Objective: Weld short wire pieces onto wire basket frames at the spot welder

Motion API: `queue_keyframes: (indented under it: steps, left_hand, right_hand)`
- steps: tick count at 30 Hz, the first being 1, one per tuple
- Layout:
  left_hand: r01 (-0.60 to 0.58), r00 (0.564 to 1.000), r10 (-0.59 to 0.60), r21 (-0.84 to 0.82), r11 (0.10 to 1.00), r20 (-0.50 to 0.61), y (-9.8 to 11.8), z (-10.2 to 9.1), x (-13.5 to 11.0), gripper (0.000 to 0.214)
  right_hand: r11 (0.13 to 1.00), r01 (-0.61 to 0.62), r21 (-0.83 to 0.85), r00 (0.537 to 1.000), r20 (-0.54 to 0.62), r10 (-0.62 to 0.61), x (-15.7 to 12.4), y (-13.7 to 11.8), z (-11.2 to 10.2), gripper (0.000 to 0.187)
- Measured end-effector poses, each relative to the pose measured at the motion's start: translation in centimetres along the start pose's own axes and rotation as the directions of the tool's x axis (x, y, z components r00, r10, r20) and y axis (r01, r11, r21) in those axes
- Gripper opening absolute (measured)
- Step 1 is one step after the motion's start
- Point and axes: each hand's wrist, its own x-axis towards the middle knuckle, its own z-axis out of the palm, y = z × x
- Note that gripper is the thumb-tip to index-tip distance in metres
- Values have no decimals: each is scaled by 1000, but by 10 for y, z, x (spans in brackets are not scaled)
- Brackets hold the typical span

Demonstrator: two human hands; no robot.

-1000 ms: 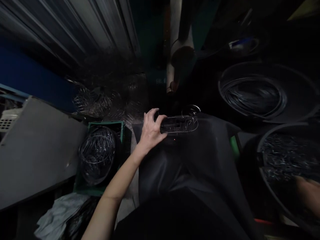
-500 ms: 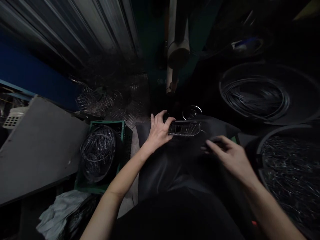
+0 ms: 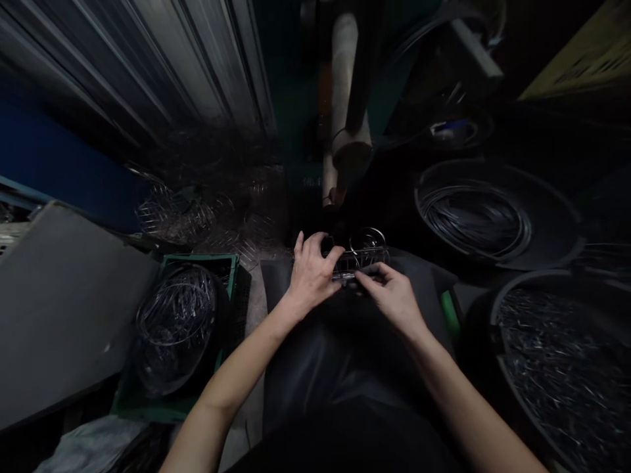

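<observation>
A small wire basket (image 3: pixel 367 257) of shiny metal lies over my lap on a dark apron (image 3: pixel 320 348). My left hand (image 3: pixel 314 270) grips its left end, with the thumb and fingers curled round the wires. At the basket's near edge is my right hand (image 3: pixel 387 289), its thumb and fingertips pinched together. Whatever sits between those fingertips is too dark and small to name. Just beyond the basket a round wire ring (image 3: pixel 367 238) shows, partly behind it.
Metal cylinders of a machine (image 3: pixel 351 141) hang ahead. To the left, a green crate (image 3: pixel 172 410) holds a bowl of wire pieces (image 3: pixel 180 309). On the right stand a tub of wire hoops (image 3: pixel 557 217) and a bucket of short metal pieces (image 3: pixel 513 289). Wire frames (image 3: pixel 182 213) are heaped far left.
My right hand has moved left, from apart from the basket to its near edge. My left hand keeps its grip. The whole view has shifted slightly.
</observation>
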Motion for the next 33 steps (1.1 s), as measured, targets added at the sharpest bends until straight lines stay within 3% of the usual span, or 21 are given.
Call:
queue_keyframes:
  steps: [5, 9, 13, 23, 33]
  left_hand:
    - [7, 997, -4, 34, 999, -76, -4, -5, 6, 54]
    - [31, 993, -28, 16, 999, -113, -10, -8, 10, 55]
    - [31, 990, -34, -21, 999, -134, -16, -10, 15, 55]
    - [36, 983, -44, -52, 998, -176, -26, -13, 26, 53]
    - [26, 978, -36, -52, 998, -207, -36, -13, 35, 54]
  right_hand:
    - [960, 170, -224, 969, -136, -204, 3, -5, 14, 33]
    - [862, 323, -389, 883, -202, -423, 4, -6, 26, 30]
    - [788, 439, -432, 798, -216, -563, 12, -4, 34, 25]
    - [650, 570, -503, 669, -176, -722, 30, -8, 38, 16]
    - [644, 576, -504, 660, -179, -730, 44, -10, 43, 21]
